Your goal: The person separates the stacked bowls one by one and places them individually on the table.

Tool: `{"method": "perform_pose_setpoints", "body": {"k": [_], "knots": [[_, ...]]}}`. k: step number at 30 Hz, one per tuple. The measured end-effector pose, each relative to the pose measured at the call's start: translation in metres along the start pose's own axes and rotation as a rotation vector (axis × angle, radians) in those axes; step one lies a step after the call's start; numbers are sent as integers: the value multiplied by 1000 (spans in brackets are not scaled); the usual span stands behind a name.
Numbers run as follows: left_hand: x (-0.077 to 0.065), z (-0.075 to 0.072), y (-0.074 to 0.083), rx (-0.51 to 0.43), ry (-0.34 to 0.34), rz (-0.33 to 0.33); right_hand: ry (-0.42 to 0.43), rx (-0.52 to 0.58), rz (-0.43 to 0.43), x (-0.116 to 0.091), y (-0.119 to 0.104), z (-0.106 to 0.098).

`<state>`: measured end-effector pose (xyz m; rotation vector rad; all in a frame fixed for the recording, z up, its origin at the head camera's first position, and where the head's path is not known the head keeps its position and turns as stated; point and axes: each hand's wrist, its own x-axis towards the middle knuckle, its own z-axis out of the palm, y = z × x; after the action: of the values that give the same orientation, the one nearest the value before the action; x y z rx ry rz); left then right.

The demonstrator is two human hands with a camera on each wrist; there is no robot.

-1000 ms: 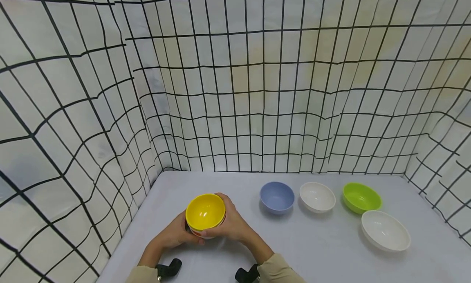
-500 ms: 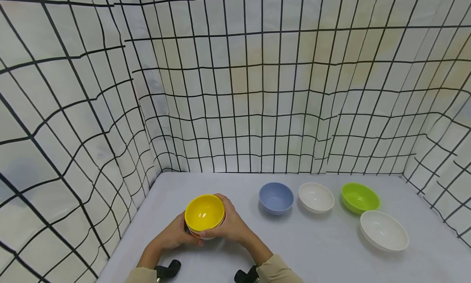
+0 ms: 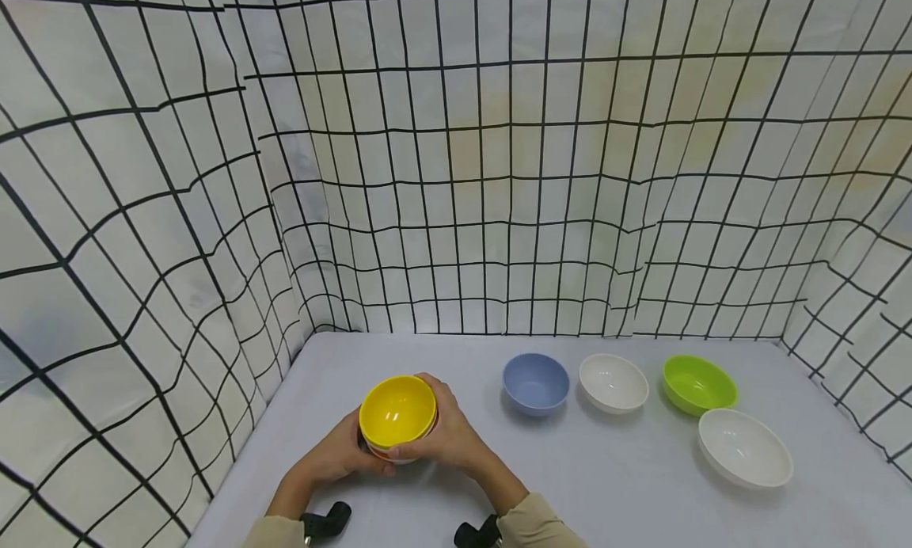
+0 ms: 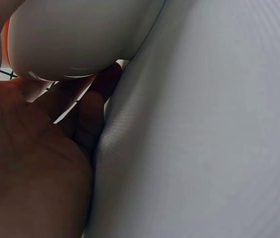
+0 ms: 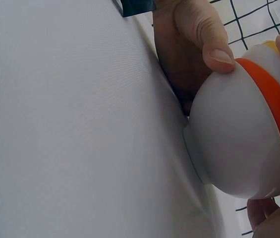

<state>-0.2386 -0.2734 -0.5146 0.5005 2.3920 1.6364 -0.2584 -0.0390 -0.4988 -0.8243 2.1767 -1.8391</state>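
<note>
A stack of nested bowls stands upright on the white cloth, with a yellow bowl (image 3: 397,412) on top. Below it, the right wrist view shows white, an orange band (image 5: 273,99) and a white bottom bowl (image 5: 234,139), its foot at the cloth. My left hand (image 3: 338,453) grips the stack low on the left, thumb against the white bottom bowl. From the right, my right hand (image 3: 449,433) holds the stack higher up, its fingers around the far side and thumb in front. Up close in the left wrist view, the left palm (image 4: 35,168) lies beside the white bowl.
To the right stand a blue bowl (image 3: 536,385), a small white bowl (image 3: 614,383), a green bowl (image 3: 700,385) and a wider white dish (image 3: 745,448). A white wall with a black grid (image 3: 509,176) encloses the table (image 3: 570,485) at the back and sides.
</note>
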Motion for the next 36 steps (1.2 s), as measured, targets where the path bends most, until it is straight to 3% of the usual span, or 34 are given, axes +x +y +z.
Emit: {"method": "perform_pose_setpoints", "body": {"k": [14,27,36], "knots": [[0,1,1,11,10,-7,21,-32,-17,1,-2,-1],[-1,1,0,-13,-2,7,58,-68,34,-2,-16,-7],[0,2,3,70,33,-48,50,-4,-8,0,-24,-18]]}}
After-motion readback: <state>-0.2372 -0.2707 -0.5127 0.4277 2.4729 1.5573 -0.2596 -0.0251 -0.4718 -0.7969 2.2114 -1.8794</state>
